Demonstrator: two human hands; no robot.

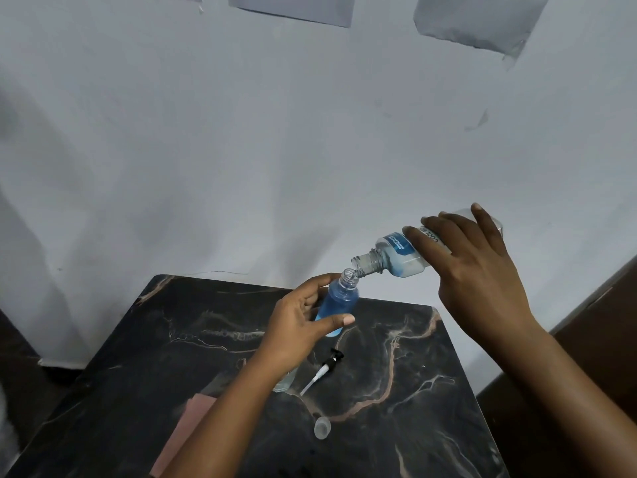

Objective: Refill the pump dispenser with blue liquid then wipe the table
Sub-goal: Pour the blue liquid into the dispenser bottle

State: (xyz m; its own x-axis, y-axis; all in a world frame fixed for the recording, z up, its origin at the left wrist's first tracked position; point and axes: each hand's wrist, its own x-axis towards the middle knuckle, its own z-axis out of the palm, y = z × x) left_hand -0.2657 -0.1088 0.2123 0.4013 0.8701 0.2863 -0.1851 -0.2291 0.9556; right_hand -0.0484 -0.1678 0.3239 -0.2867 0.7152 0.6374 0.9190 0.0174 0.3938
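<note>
My left hand (299, 320) holds a small clear dispenser bottle (339, 300) above the dark marble table (396, 443); its neck is open and blue liquid fills most of it. With my right hand (472, 267) I grip a larger clear bottle (396, 255) with a blue label, tipped almost level. Its open mouth touches the small bottle's neck. The black and white pump head (324, 370) lies on the table below my left hand. A clear cap (322, 427) rests nearer to me.
A pink cloth (186, 429) lies on the table's near left, partly under my left forearm. A clear object (287, 381) shows just beside that forearm. The table stands against a pale wall, with dark furniture (606, 326) at the right.
</note>
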